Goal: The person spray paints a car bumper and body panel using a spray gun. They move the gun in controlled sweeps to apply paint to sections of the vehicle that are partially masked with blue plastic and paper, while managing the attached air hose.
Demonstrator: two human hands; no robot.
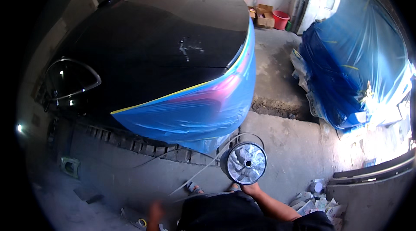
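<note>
In my right hand (250,188), at the lower middle, is a black drum-shaped thing (237,161) with a round, silver, vaned-looking face and a dark hole in its centre. The hand grips it from below and behind, and most of its fingers are hidden. My left hand (156,212) hangs low at the left, smeared by motion, and its fingers cannot be made out. Ahead of me stands a black car (143,53) with pale marks on its body. Blue plastic film (186,116), edged with yellow tape, wraps its near right corner.
A thin hose (197,171) loops across the floor by my feet. At right, another vehicle (359,53) is draped in blue film. Cardboard boxes (264,16) and a red bucket (281,20) stand at the back wall. Litter (310,206) lies at lower right, a roll of yellow tape (142,222) at lower left.
</note>
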